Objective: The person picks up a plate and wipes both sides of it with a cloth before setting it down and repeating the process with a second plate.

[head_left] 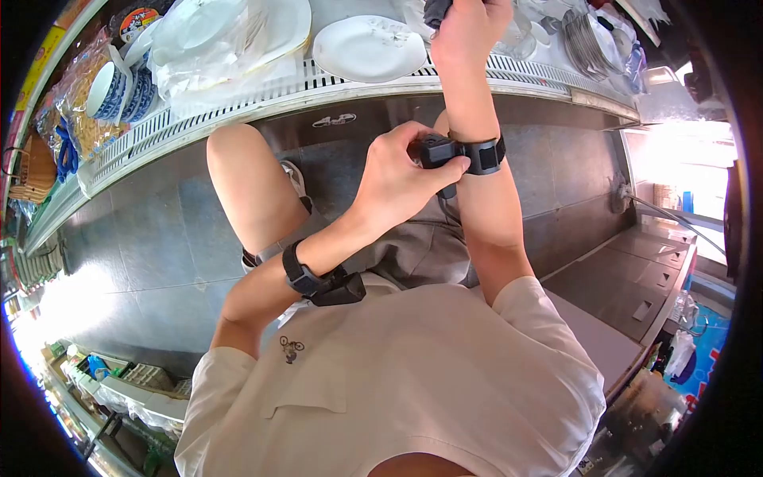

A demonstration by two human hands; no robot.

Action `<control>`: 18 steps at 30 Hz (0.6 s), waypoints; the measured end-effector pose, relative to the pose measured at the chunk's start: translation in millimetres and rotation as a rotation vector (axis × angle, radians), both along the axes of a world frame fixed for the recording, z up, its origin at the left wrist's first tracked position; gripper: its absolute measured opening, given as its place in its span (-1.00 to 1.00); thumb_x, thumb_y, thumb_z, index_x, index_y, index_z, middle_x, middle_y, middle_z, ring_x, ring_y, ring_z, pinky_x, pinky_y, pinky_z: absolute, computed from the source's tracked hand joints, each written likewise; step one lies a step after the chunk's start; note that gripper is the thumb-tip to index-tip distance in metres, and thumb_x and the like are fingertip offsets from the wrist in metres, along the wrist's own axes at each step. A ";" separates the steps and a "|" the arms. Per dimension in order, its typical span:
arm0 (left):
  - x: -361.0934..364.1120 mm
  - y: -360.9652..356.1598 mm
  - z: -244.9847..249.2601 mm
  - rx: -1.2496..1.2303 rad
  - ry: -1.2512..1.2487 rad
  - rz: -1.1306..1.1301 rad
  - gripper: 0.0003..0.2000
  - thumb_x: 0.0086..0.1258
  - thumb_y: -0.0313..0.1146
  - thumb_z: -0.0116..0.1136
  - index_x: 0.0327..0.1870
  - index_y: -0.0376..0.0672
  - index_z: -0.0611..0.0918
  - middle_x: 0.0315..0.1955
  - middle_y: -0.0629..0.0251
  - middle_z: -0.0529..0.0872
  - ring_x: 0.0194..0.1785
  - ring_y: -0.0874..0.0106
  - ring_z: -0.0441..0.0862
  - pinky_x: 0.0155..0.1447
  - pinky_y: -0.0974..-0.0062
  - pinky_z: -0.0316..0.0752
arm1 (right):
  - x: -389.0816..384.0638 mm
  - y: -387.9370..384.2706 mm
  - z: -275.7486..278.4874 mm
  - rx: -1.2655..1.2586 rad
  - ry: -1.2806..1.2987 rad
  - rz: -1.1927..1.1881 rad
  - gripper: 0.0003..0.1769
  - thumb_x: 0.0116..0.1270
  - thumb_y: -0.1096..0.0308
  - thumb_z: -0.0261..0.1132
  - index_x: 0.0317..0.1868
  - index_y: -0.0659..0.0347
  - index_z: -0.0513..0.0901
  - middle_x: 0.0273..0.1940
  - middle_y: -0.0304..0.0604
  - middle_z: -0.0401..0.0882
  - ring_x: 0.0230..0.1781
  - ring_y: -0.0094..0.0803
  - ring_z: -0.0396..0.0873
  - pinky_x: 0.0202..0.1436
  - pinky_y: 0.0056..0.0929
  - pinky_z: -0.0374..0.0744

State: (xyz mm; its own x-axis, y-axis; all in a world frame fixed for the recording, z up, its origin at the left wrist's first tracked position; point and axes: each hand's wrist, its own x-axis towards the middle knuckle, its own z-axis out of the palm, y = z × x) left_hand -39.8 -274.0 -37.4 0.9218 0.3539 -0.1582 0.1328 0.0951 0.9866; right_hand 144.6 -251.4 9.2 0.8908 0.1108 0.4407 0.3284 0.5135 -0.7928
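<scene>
My left hand (401, 171) reaches across to my right forearm, thumb and fingers closed round the black device (439, 151) on a black wrist strap (483, 157). My right hand (470, 30) is raised over the shelf at the top, partly cut off by the frame, with a dark grey cloth (436, 11) in its grip. Just left of it, a white oval plate (369, 49) with a floral pattern lies on the shelf. A second black strap with a device (338, 288) sits on my left wrist.
The shelf's slotted edge (262, 103) crosses the top. Plastic-wrapped plates (214, 48) and blue-patterned bowls (119, 91) stand at upper left, stacked plates (588, 44) at upper right. My bent knee (246, 167) is below the shelf. Drawers (628, 278) stand right.
</scene>
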 end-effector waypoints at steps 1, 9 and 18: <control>-0.5 0.1 0.0 -0.018 0.007 0.001 -0.68 0.28 -0.38 0.55 -0.08 -0.38 0.70 -0.31 0.31 0.80 -0.29 0.66 0.68 -0.18 0.63 0.59 | -0.7 -0.1 0.7 -0.002 -0.002 0.000 -0.74 0.49 0.27 0.45 -0.04 0.32 0.78 -0.24 -0.33 0.73 -0.33 -0.68 0.57 -0.24 -0.61 0.52; -5.0 -1.9 -3.3 0.009 0.002 0.016 -0.68 0.27 -0.38 0.55 -0.07 -0.38 0.71 -0.34 0.34 0.78 -0.29 0.68 0.65 -0.20 0.63 0.57 | 0.0 -2.1 5.1 -0.209 -0.227 -0.160 -0.72 0.49 0.28 0.44 -0.04 0.38 0.76 -0.24 -0.28 0.75 -0.26 -0.60 0.59 -0.16 -0.55 0.55; -1.6 -7.6 -12.7 -0.031 -0.018 0.024 -0.66 0.27 -0.37 0.55 -0.04 -0.37 0.71 -0.34 0.37 0.76 -0.30 0.69 0.62 -0.20 0.63 0.57 | 22.3 -8.4 -7.9 -0.528 -0.611 -0.629 -0.70 0.45 0.24 0.47 -0.06 0.36 0.75 -0.25 -0.19 0.76 -0.30 -0.49 0.61 -0.17 -0.44 0.55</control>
